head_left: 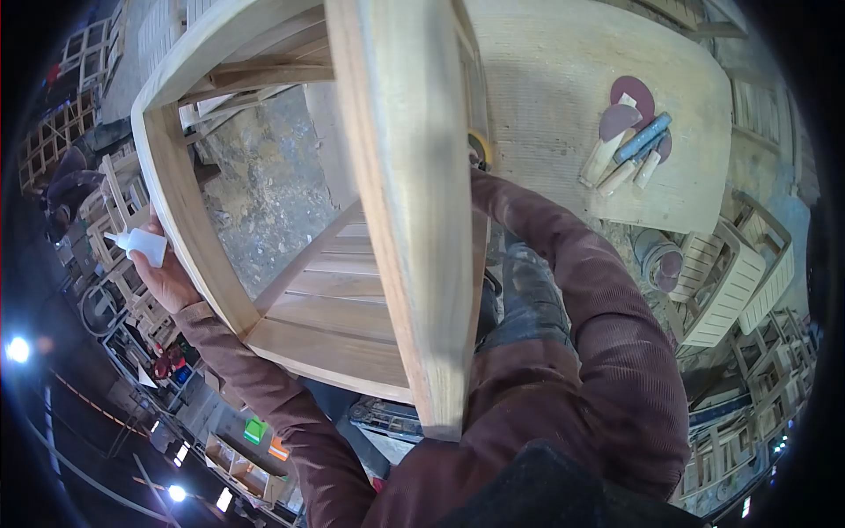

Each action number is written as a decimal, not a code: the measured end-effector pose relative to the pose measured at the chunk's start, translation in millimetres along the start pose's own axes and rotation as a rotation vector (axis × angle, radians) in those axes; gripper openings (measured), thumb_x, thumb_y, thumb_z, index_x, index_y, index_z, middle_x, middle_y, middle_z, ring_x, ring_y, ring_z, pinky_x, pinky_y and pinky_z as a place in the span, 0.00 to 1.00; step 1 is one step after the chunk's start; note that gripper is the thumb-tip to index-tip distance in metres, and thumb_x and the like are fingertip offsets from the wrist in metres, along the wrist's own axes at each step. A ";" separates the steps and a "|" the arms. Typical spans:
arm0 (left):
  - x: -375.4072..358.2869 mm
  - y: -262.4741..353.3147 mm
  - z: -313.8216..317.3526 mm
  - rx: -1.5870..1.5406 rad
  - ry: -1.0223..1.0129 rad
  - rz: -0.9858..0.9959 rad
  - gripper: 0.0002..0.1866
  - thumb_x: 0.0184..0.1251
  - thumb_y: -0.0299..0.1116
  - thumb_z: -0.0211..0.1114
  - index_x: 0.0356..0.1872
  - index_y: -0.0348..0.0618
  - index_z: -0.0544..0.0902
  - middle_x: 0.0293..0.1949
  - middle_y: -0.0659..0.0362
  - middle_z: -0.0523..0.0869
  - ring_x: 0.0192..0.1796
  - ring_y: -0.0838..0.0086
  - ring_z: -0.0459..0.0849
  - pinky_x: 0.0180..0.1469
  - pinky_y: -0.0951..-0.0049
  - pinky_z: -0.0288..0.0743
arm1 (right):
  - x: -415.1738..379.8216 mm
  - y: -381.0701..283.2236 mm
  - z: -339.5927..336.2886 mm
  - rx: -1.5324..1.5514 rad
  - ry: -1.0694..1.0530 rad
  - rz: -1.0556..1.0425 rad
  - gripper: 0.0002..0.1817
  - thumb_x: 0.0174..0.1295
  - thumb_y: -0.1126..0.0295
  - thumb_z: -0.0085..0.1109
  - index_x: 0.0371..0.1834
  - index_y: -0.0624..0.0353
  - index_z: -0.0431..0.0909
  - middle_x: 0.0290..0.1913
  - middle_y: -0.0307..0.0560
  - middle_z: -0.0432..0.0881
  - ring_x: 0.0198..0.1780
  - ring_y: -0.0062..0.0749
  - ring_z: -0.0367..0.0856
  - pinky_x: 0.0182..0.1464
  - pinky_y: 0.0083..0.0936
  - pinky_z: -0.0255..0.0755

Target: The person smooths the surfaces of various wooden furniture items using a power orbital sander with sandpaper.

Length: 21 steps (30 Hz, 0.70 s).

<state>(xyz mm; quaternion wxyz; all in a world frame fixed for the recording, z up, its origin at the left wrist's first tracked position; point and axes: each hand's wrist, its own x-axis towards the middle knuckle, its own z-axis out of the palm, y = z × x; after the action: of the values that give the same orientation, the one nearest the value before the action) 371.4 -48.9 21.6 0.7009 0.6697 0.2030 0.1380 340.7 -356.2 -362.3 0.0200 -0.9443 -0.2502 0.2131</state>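
Observation:
My left hand (pixel 167 275) is closed around a small white squeeze bottle (pixel 147 246) with a narrow nozzle, pointing left. That hand is beside the curved outer rail of a pale wooden chair frame (pixel 198 211). The frame's slatted part (pixel 339 286) shows inside it, and a broad wooden board (pixel 396 194) rises close in front of me. My right arm's sleeve (pixel 607 290) reaches forward behind this board, which hides my right hand. Near the sleeve's end, a yellow-edged round thing (pixel 479 150) shows partly from behind the wood.
On the dusty worktable (pixel 546 79) to the right lie sanding discs (pixel 632 99), a blue-handled tool (pixel 644 136) and several wooden-handled pieces. A bucket-like container (pixel 658 260) stands below the table edge, near slatted wooden chairs (pixel 726 282). More wooden frames (pixel 75 114) are stacked at left.

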 end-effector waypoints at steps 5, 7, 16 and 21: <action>-5.4 2.4 5.1 0.068 0.000 0.032 0.24 0.68 0.52 0.52 0.48 0.39 0.74 0.53 0.50 0.77 0.59 0.61 0.73 0.64 0.59 0.64 | 35.2 -19.2 -36.4 -0.089 -0.079 0.085 0.16 0.55 0.66 0.53 0.49 0.45 0.74 0.48 0.60 0.68 0.36 0.58 0.76 0.26 0.59 0.72; -5.0 2.5 10.3 0.082 0.052 0.032 0.24 0.67 0.54 0.50 0.46 0.41 0.73 0.58 0.46 0.74 0.60 0.62 0.72 0.64 0.59 0.61 | 138.5 -38.1 -52.3 -0.024 -0.059 0.060 0.17 0.55 0.65 0.54 0.50 0.44 0.73 0.50 0.59 0.68 0.39 0.57 0.75 0.30 0.56 0.73; -2.6 10.2 30.5 0.059 0.179 -0.029 0.23 0.68 0.52 0.51 0.44 0.40 0.75 0.53 0.43 0.79 0.52 0.62 0.79 0.58 0.65 0.69 | 94.4 30.4 -69.1 0.305 0.245 -0.130 0.22 0.54 0.61 0.55 0.54 0.40 0.71 0.54 0.55 0.67 0.46 0.56 0.76 0.41 0.47 0.77; -2.9 11.4 29.6 0.141 0.250 -0.092 0.21 0.68 0.52 0.52 0.43 0.41 0.75 0.46 0.48 0.83 0.46 0.68 0.83 0.52 0.70 0.75 | 101.4 -37.9 -40.0 0.644 0.368 -0.393 0.27 0.48 0.64 0.61 0.55 0.33 0.71 0.53 0.49 0.67 0.49 0.55 0.73 0.41 0.46 0.78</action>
<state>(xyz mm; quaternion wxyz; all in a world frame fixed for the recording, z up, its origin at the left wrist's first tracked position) 383.7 -75.7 33.8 0.6271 0.6847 0.3284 0.1733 419.1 -271.5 -360.3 0.3987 -0.8464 -0.3387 0.1000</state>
